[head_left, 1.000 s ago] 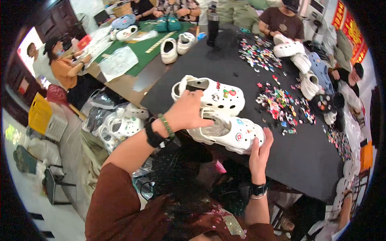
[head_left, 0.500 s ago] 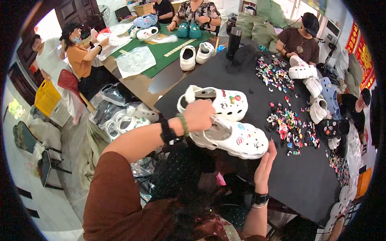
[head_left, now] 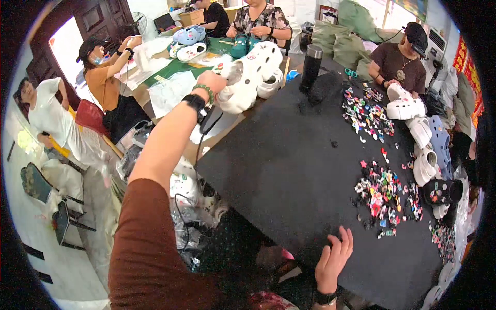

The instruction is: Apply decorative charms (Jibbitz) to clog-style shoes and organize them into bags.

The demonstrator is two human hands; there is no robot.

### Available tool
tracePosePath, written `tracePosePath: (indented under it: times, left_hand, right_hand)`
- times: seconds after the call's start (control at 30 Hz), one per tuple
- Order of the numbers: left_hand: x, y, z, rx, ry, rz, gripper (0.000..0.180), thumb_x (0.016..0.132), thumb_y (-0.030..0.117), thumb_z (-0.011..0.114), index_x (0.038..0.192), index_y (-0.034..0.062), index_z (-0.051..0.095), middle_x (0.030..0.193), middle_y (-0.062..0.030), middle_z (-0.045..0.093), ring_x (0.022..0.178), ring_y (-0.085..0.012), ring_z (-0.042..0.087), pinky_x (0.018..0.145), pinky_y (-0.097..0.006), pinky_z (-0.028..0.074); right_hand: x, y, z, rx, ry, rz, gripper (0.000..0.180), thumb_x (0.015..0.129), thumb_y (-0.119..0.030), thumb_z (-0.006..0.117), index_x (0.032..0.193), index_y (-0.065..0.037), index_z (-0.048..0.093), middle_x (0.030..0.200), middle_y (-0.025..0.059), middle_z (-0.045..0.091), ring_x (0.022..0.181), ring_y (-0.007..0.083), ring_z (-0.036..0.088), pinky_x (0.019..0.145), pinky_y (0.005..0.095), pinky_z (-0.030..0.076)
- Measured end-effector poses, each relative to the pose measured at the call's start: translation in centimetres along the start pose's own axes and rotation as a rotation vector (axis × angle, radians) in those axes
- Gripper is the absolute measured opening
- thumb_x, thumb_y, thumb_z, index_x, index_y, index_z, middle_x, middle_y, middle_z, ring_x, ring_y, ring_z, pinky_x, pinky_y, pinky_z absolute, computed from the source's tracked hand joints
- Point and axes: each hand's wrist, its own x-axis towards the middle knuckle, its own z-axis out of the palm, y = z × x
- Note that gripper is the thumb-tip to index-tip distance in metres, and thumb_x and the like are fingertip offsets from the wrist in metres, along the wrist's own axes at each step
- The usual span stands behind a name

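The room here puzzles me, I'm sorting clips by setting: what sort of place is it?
Probably a small workshop for decorating clog shoes: heaps of small coloured charms on a black table, white clogs along its edge, and the left hand lifting a white clog pair.

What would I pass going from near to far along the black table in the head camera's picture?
Right hand at the near edge → pile of small colourful charms → second charm pile → black flask at the far end of the table.

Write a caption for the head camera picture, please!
Left hand lifts white clogs off the black table; right hand rests open near colourful charms.
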Motion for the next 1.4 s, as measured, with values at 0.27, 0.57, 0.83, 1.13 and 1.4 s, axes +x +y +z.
tracePosePath:
  times: [0.27,0.57,0.83,1.13,1.4]
  left_hand:
    - [11.1,4.2,4.6,-0.081,0.115,-0.183,0.043,0.083,0.033,0.057,0.111,0.0025,0.07,0.118,-0.0196,0.068,0.113,-0.0331,0.064,0.097,-0.039,0.05]
    - [11.2,5.4,12.4,0.011,-0.154,0.038,0.071,0.085,0.073,0.044,0.128,0.0207,0.065,0.136,-0.0123,0.059,0.125,-0.0347,0.055,0.108,-0.043,0.04]
    - [6.9,3.7,11.9,-0.301,-0.212,0.219,0.047,0.082,0.055,0.068,0.11,0.0181,0.075,0.118,-0.0089,0.07,0.111,-0.0274,0.064,0.101,-0.036,0.047]
    - [-2.8,-1.9,2.2,-0.521,0.041,0.367,0.033,0.089,0.036,0.066,0.108,0.0094,0.074,0.101,-0.013,0.074,0.093,-0.0237,0.07,0.087,-0.034,0.053]
    - [-20.1,-16.9,-4.5,-0.52,0.241,0.073,0.034,0.087,0.032,0.067,0.105,0.0034,0.073,0.093,-0.0147,0.073,0.087,-0.0198,0.071,0.081,-0.032,0.053]
  right_hand:
    - [1.9,-2.0,-1.4,-0.052,-0.056,-0.011,0.041,0.104,-0.037,0.041,0.11,-0.002,0.062,0.13,0.0176,0.057,0.126,0.041,0.048,0.103,0.0513,0.035]
    - [2.3,-2.4,-1.1,-0.084,-0.088,0.049,0.04,0.103,-0.037,0.043,0.108,-0.002,0.062,0.129,0.0169,0.057,0.125,0.0393,0.048,0.102,0.0508,0.035]
    - [2.1,-2.9,-1.5,-0.086,-0.093,0.027,0.032,0.099,-0.03,0.05,0.108,-0.002,0.062,0.13,0.0175,0.057,0.125,0.0393,0.048,0.104,0.0512,0.034]
    - [0.4,0.4,1.0,-0.169,-0.042,-0.079,0.029,0.1,-0.03,0.045,0.105,-0.003,0.055,0.13,0.0166,0.054,0.126,0.0402,0.047,0.105,0.0522,0.032]
    - [0.7,0.1,1.2,-0.247,0.056,-0.152,0.026,0.102,-0.024,0.045,0.105,-0.003,0.058,0.13,0.0145,0.058,0.123,0.0359,0.051,0.101,0.0479,0.038]
